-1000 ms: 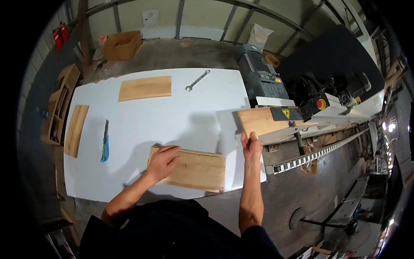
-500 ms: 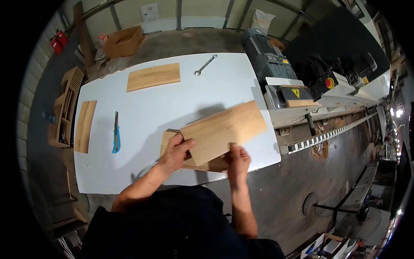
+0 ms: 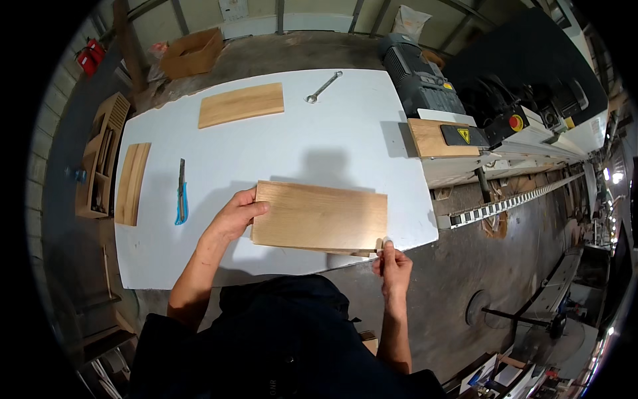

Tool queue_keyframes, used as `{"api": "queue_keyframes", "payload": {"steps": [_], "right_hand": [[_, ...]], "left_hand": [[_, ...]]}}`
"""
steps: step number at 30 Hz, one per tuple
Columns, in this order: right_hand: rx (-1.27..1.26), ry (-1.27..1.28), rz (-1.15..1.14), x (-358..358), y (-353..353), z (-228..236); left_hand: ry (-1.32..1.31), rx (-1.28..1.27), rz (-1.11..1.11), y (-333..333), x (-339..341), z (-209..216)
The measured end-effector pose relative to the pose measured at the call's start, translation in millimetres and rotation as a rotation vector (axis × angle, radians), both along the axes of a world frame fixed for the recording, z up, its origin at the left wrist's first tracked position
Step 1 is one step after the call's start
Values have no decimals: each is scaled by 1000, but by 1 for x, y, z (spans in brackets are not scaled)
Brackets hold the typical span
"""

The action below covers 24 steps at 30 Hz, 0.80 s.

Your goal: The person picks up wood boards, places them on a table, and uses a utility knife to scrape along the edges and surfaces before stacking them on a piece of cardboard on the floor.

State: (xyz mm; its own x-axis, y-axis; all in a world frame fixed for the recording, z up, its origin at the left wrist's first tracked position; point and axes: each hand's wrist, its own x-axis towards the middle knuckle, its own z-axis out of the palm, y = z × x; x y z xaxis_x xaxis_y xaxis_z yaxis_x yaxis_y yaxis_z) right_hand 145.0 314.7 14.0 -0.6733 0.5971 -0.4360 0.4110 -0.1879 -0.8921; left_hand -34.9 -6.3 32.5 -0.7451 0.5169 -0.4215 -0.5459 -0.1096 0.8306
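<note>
A light brown wooden board [image 3: 322, 216] lies level in front of me, over the table's near edge. My left hand [image 3: 240, 214] grips its left end, thumb on top and fingers underneath. At its lower right corner is my right hand [image 3: 393, 263], fingers curled in a pinch. A small dark bit shows between those fingers, too small to name. Beneath the held board, the edge of another board [image 3: 355, 253] peeks out, mostly hidden.
On the white table [image 3: 266, 153] lie two more boards [image 3: 240, 105] [image 3: 131, 184], a blue utility knife [image 3: 181, 199] and a wrench [image 3: 324, 88]. To the right, a machine with a motor [image 3: 422, 76] has a board [image 3: 432, 138] jutting toward the table. A cardboard box [image 3: 191, 53] sits behind.
The held board has turned from a slant to nearly level and come closer. My left hand shifted left, my right hand right and down. At the machine, a board now sticks out farther.
</note>
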Motion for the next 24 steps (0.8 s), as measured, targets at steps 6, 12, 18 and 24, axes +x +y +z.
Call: {"api": "queue_keyframes", "payload": {"steps": [6, 12, 18, 24], "right_hand": [[507, -235, 243, -24, 28, -6], [-126, -156, 495, -78, 18, -11], [-153, -90, 419, -84, 4, -14], [-197, -62, 363, -78, 2, -21]], "left_hand": [[941, -1161, 108, -1, 8, -16], [-49, -342, -44, -1, 8, -32], [-170, -267, 34, 11, 0, -27], [-17, -298, 89, 2, 9, -36]]}}
